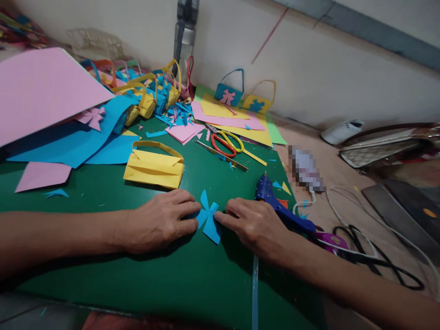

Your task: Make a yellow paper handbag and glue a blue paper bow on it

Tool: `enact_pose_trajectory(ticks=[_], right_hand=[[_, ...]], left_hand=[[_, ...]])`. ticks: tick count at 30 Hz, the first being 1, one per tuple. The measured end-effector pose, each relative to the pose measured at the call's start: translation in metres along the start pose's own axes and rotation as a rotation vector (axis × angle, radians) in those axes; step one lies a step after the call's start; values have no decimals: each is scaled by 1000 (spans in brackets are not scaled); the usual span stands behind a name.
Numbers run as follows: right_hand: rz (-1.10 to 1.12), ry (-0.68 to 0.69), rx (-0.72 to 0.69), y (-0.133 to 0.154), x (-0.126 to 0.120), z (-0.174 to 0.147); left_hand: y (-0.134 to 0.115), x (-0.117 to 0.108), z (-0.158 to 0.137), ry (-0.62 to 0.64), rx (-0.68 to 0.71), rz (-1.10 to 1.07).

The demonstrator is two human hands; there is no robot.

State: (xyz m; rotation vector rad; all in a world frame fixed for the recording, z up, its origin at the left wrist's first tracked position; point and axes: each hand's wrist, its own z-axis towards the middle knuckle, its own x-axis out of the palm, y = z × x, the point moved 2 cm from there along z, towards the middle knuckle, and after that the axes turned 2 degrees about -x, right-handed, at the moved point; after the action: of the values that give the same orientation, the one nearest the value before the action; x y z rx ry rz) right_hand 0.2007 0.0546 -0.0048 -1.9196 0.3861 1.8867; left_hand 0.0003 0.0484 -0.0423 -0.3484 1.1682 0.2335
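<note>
A blue paper bow with several pointed arms lies on the green table between my two hands. The curled fingers of my left hand hold its left edge. From the other side, my right hand has its fingers folded in, with a fingertip at the bow's right edge. Parts of the bow are hidden under the fingers. Just beyond my left hand lies a small yellow paper bag with a looped handle. A blue glue gun rests close behind my right hand, its nozzle pointing away.
Red-and-yellow scissors lie mid-table beside a thin pointed tool. Coloured paper sheets, finished bags and scraps stand at the back. Large pink card is at left. Cables run at right. A glue stick lies in front.
</note>
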Motion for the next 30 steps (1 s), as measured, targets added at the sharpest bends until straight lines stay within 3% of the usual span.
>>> enact_pose_trajectory(ticks=[11, 20, 30], right_hand=[[-5, 82, 45, 0, -1, 5], [-3, -139, 106, 1, -1, 3], [72, -232, 202, -5, 4, -6]], left_hand=[[0, 0, 0, -6, -4, 11], [0, 1, 0, -8, -4, 9], [-1, 0, 0, -25, 14, 31]])
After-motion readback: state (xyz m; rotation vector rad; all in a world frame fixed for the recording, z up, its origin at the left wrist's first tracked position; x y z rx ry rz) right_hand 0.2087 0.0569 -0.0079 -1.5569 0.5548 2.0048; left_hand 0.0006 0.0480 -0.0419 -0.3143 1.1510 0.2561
